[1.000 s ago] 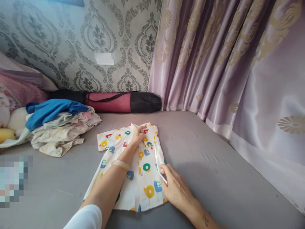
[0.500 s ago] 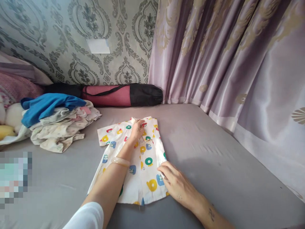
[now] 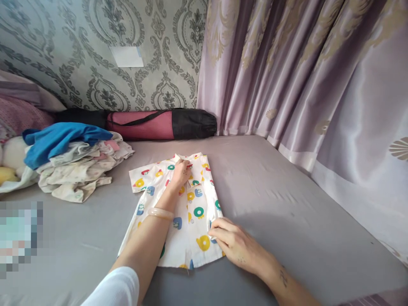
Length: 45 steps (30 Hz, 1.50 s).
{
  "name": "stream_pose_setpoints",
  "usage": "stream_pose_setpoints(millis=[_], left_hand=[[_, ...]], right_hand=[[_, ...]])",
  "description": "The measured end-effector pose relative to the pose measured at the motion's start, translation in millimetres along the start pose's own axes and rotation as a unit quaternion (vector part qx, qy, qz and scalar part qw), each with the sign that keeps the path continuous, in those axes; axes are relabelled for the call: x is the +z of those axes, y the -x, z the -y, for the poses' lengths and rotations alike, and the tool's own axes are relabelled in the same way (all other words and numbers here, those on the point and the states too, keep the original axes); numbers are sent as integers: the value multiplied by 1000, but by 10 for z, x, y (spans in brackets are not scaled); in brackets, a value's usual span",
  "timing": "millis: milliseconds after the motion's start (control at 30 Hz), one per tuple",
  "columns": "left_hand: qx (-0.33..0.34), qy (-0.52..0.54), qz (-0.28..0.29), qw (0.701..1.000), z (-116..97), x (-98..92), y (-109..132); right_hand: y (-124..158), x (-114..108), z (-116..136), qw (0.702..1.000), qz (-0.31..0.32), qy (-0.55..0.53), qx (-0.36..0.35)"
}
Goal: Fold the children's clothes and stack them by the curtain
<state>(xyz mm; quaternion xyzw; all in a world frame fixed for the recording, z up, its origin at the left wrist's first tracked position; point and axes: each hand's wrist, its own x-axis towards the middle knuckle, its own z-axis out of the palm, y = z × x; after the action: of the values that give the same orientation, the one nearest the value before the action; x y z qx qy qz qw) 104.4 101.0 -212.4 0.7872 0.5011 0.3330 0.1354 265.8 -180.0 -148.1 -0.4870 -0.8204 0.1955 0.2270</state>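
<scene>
A small white short-sleeved shirt [image 3: 178, 246], printed with red, yellow, green and blue figures, lies flat with its buttoned front up. Its left-hand sleeve spreads outward, while the right side is folded in over the front. Near the collar, my left hand [image 3: 181, 171] is closed on the fabric, its fingertips partly hidden. My right hand [image 3: 234, 242] pinches the folded right side edge close to the hem. A pale bangle [image 3: 161, 213] circles my left forearm, which covers part of the shirt's left half.
The shirt rests on a grey bed sheet [image 3: 255, 187]. To the left is a heap of clothes [image 3: 76, 165] topped by a blue garment [image 3: 63, 140]. A black and pink rolled bag [image 3: 143, 125] lies along the wall; lilac curtains [image 3: 248, 76] hang at right. A pixelated patch covers the lower left.
My right hand has shifted slightly left and inward with the shirt's side edge, still pinching it. My left hand stays by the collar. The whole view has moved a little.
</scene>
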Motion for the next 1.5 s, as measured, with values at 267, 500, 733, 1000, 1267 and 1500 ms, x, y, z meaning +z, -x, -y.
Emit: stream_pose_setpoints(millis=[267, 500, 733, 1000, 1267, 1500], left_hand=[[10, 2, 6, 1000, 64, 32, 1], [25, 4, 3, 1000, 86, 67, 0], [34, -2, 0, 999, 100, 59, 10], [39, -10, -3, 999, 97, 43, 6], [21, 8, -19, 1000, 14, 24, 16], [26, 47, -15, 998, -4, -48, 47]], right_hand=[[2, -3, 2, 983, -158, -88, 41], [17, -19, 12, 999, -25, -6, 38], [-3, -6, 11, 999, 23, -8, 33], [-18, -53, -35, 993, 15, -107, 39], [-524, -139, -304, 993, -53, 65, 89], [-1023, 212, -387, 974, -10, 199, 112]])
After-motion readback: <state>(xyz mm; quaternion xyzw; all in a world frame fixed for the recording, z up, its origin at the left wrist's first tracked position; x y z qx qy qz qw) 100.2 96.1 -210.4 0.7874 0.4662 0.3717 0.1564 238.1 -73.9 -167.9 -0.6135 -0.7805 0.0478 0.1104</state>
